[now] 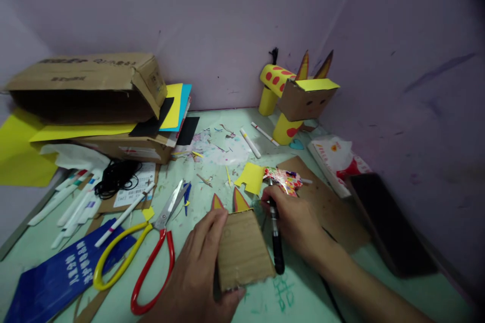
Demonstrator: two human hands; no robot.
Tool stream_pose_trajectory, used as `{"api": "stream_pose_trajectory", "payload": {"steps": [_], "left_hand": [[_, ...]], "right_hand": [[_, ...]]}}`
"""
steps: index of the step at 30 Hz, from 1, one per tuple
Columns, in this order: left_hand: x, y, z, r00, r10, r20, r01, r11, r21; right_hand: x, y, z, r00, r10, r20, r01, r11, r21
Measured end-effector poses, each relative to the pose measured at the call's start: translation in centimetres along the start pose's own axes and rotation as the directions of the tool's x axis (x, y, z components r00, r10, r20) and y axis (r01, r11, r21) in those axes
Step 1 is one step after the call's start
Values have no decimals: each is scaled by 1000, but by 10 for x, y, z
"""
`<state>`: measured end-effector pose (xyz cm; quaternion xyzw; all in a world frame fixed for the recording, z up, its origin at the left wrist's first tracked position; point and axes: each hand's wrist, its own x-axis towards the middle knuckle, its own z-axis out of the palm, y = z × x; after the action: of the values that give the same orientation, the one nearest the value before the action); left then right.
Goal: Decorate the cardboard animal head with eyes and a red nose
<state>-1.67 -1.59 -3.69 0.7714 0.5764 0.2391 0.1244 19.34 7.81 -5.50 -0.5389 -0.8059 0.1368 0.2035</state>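
Note:
My left hand [200, 257] is closed around the left side of a small cardboard box [244, 250], thumb at its near edge and fingers over its top. Two pointed paper ears [239, 199], orange with yellow edges, stick up at the box's far side. My right hand [291, 217] is just right of the box, its fingers bent around the far part of a black and silver pen [276, 239]. The fingertips are partly hidden. Beyond that hand lie a yellow paper scrap [250, 177] and a shiny patterned wrapper [283, 179].
Scissors [162, 219] lie half open on the left, by a blue packet [60, 277], markers [78, 197] and black cord [116, 177]. Cardboard boxes [87, 75] stand behind. A cardboard animal [306, 101] stands at the back right. A phone [390, 227] lies near the right wall.

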Motion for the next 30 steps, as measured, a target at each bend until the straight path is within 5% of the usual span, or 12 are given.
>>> {"api": "stream_pose_trajectory", "payload": {"steps": [13, 19, 23, 26, 30], "left_hand": [[1, 0, 1, 1000, 15, -9, -15, 1000, 16], [1, -1, 2, 999, -28, 32, 28, 999, -21], [-2, 1, 10, 997, -74, 1, 74, 994, -83], [-8, 6, 22, 997, -70, -27, 66, 991, -120], [-15, 12, 36, 997, -37, -64, 31, 994, -102]], "right_hand": [[20, -16, -10, 975, 104, 196, -97, 994, -44], [7, -2, -19, 991, 98, 86, -111, 981, 157], [-10, -15, -36, 971, 206, -123, -109, 837, 536], [-20, -41, -44, 975, 217, 38, -176, 666, 725], [-27, -67, -32, 983, 146, 113, -180, 607, 774]]}}
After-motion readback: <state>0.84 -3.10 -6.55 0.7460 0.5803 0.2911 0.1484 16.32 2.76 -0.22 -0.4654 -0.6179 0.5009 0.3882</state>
